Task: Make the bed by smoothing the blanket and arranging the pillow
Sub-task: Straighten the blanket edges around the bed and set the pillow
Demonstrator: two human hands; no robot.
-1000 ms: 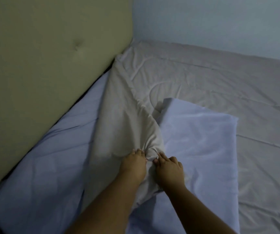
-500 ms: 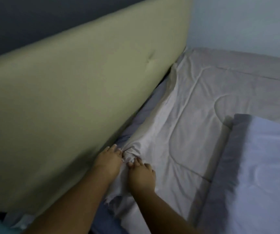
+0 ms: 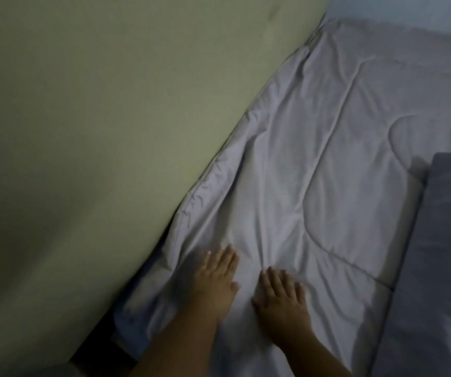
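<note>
A pale quilted blanket covers the bed, its top edge lying along the headboard. Both hands rest flat on it near the bottom of the view. My left hand lies palm down, fingers spread, close to the blanket's edge. My right hand lies flat beside it, a hand's width to the right. Neither hand holds any cloth. Creases fan out from between the hands. A grey-blue pillow lies on the blanket at the right edge, partly cut off.
A tall olive-green padded headboard fills the left half of the view. A dark gap opens between it and the mattress at the lower left. A pale wall runs behind the bed.
Both hands have let go of the bunched blanket edge and now lie flat on it. The blanket's edge, pulled up from mid-bed, now lies along the headboard.
</note>
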